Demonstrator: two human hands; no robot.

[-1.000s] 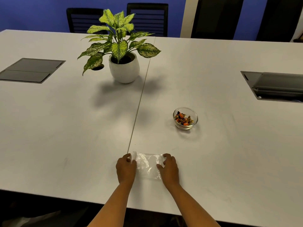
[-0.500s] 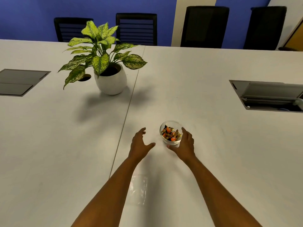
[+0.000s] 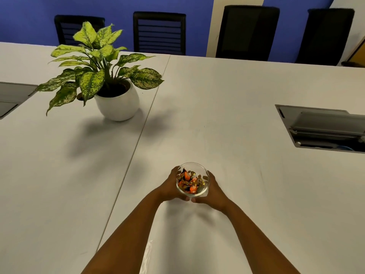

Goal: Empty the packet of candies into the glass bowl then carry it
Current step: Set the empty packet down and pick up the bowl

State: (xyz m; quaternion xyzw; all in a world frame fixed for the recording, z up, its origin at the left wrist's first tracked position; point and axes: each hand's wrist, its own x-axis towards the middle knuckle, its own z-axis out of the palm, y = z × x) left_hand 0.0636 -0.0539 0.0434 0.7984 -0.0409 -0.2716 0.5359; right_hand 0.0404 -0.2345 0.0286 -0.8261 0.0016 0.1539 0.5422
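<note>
The glass bowl point(image 3: 192, 178) of candies point(image 3: 189, 180) is being cupped between left hand point(image 3: 169, 187) and right hand point(image 3: 214, 189), both grips closed round it; it is best being kept level above the worktop point(image 3: 246, 184).

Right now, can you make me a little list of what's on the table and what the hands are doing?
bowl: glass bowl cupped between both hands
inside bowl: wrapped candies, orange and gold
left hand: on the bowl's left side
right hand: on the bowl's right side
packet: clear, flat on the table, between the forearms
plant: in a white pot, far left
</note>
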